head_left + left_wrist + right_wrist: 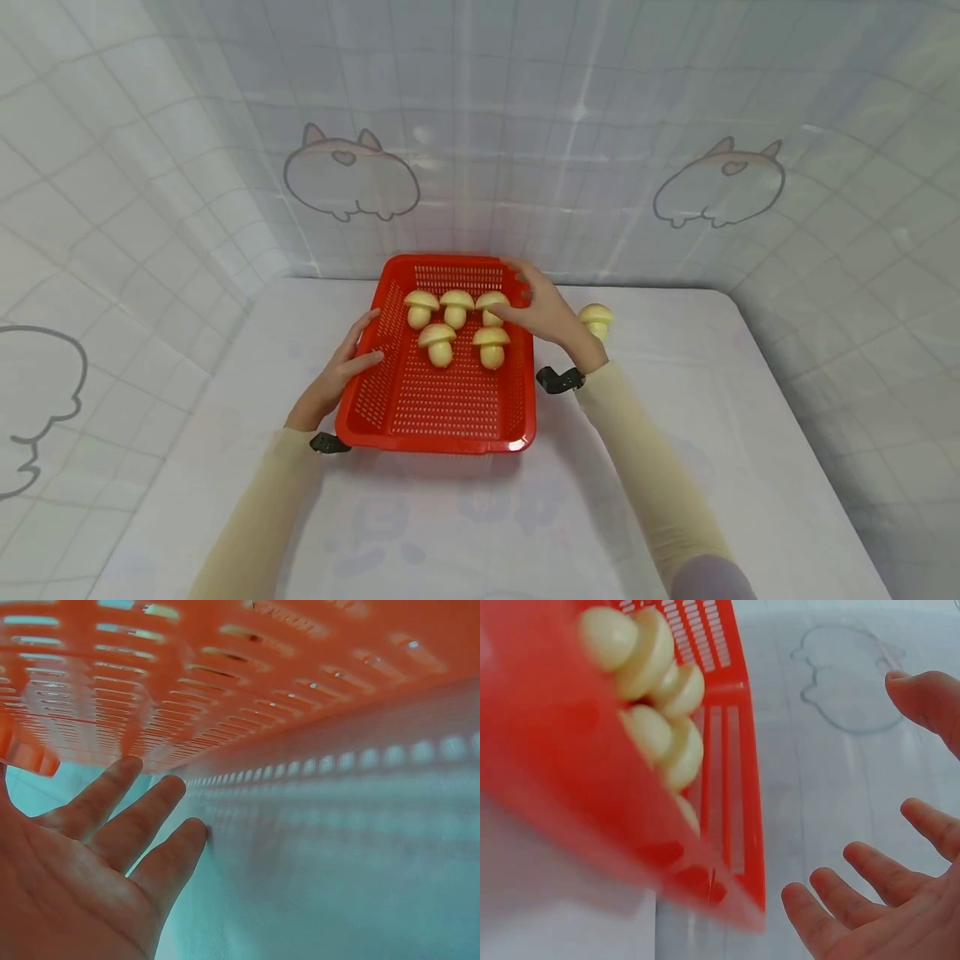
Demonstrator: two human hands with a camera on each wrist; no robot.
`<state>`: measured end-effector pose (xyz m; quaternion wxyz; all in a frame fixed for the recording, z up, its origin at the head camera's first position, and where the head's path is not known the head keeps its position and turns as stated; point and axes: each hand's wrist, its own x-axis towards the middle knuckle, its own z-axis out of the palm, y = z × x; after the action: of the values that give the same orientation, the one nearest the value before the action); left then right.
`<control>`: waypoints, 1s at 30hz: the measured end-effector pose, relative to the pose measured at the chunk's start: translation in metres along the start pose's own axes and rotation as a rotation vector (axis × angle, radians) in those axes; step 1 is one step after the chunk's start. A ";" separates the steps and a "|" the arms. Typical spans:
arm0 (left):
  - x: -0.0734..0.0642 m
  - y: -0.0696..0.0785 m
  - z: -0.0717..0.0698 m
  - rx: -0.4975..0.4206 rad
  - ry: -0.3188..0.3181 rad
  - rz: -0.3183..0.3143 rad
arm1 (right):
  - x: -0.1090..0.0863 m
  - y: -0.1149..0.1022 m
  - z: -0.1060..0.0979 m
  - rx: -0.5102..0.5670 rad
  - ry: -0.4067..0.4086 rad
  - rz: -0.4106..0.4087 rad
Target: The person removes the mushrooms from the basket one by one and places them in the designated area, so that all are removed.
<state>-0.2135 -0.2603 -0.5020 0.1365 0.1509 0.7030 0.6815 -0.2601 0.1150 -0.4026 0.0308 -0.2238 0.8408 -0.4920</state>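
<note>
A red perforated plastic basket (442, 444) stands before me, raised toward the camera. Inside it lie several pale yellow toy mushrooms (437, 343). My left hand (335, 379) grips the basket's left side, thumb over the rim; in the left wrist view, three extended fingers (142, 825) reach beneath the basket. Over the far right corner, my right hand (543, 312) has its fingers spread and overlaps one mushroom in the head view. The right wrist view shows that hand (892, 900) holding nothing, apart from the basket wall (735, 787).
Another toy mushroom (596, 317) lies on the white-covered table (675, 392), just beyond my right wrist. A tile-patterned wall covering (517, 167) with cartoon animal drawings rises behind the table and along both sides. Dark wrist cameras (558, 381) sit on both wrists.
</note>
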 end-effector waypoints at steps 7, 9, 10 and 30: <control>-0.003 0.000 0.000 -0.004 -0.004 -0.008 | 0.012 -0.008 0.027 -0.020 -0.049 -0.001; -0.005 -0.001 0.001 -0.005 0.000 -0.014 | 0.015 -0.009 0.036 -0.021 -0.067 -0.008; -0.006 -0.001 0.001 -0.007 0.001 -0.017 | 0.016 -0.009 0.039 -0.020 -0.078 -0.012; -0.020 -0.003 -0.002 -0.021 -0.007 -0.031 | 0.037 0.004 0.090 -0.029 -0.222 -0.001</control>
<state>-0.1962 -0.2698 -0.5055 0.1512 0.1407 0.6976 0.6861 -0.2699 0.0280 -0.4457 0.1203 -0.2778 0.8391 -0.4520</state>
